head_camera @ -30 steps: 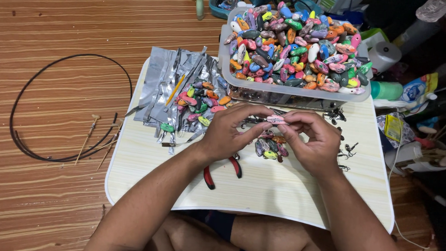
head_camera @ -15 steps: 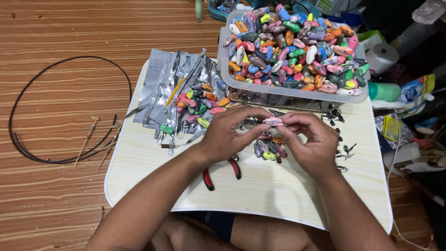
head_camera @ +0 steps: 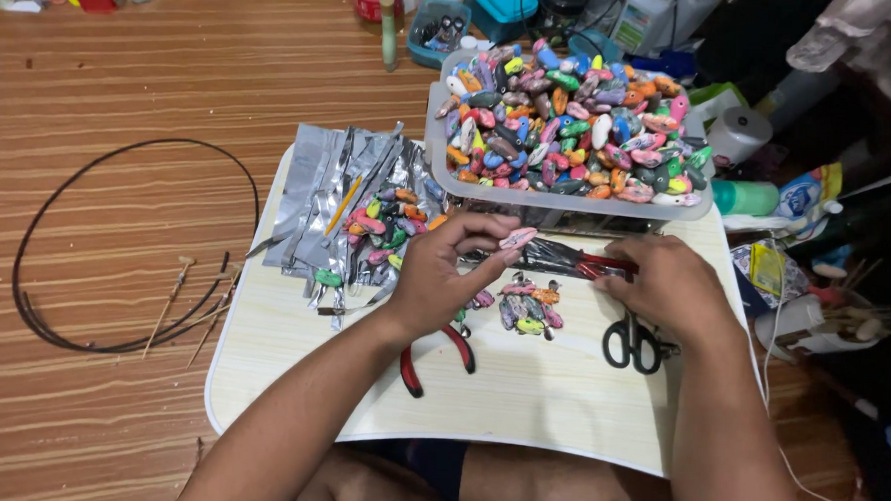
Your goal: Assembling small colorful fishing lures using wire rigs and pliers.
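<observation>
My left hand (head_camera: 453, 273) pinches a small pink oval piece (head_camera: 518, 238) between thumb and fingers, above the white lap table (head_camera: 519, 404). My right hand (head_camera: 670, 286) is further right, and its fingers curl over the end of a red-handled tool (head_camera: 601, 264) lying on a dark foil packet (head_camera: 550, 255). A small heap of painted oval pieces (head_camera: 526, 310) lies between my hands. Black scissors (head_camera: 632, 342) sit just below my right hand. Red-handled pliers (head_camera: 439, 354) lie under my left wrist.
A clear tray (head_camera: 568, 198) heaped with many coloured oval pieces stands at the table's far edge. Silver foil wrappers (head_camera: 330, 190) and more pieces lie at the left. A black wire loop (head_camera: 38, 225) and thin sticks (head_camera: 178, 294) lie on the wooden floor. Bottles and clutter crowd the right.
My hands were together on the pink piece. Now my right hand has moved away to the right onto the red-handled tool, uncovering the scissors. The left hand keeps the piece.
</observation>
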